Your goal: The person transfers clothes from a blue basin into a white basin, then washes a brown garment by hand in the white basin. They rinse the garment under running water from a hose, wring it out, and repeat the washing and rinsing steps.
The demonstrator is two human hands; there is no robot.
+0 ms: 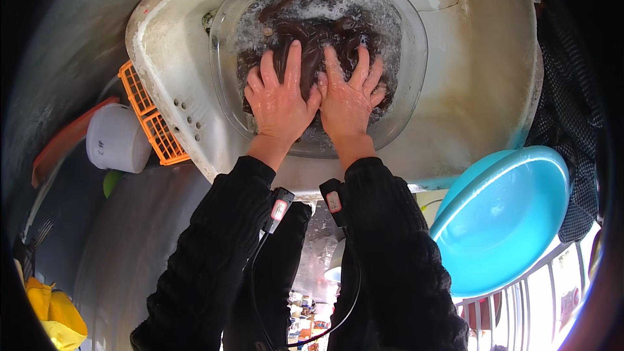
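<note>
A clear plastic basin (414, 78) stands in a worn, pale sink (487, 73). Dark brown wet cloth (309, 34) lies in foamy water inside it. My left hand (280, 100) presses flat on the cloth with its fingers spread. Beside it, my right hand (348, 100) also rests on the cloth, fingers apart and partly under water. The two thumbs are close together, near the middle of the basin. Neither hand is closed around the cloth. A small round pale object (267, 31) shows at the cloth's upper left.
A turquoise plastic basin (507, 219) leans at the sink's lower right, near dark checked fabric (565, 107). Left of the sink are an orange plastic basket (158, 134), a white plastic tub (117, 136) and forks (41, 234). The sink wall has a crack and drain holes.
</note>
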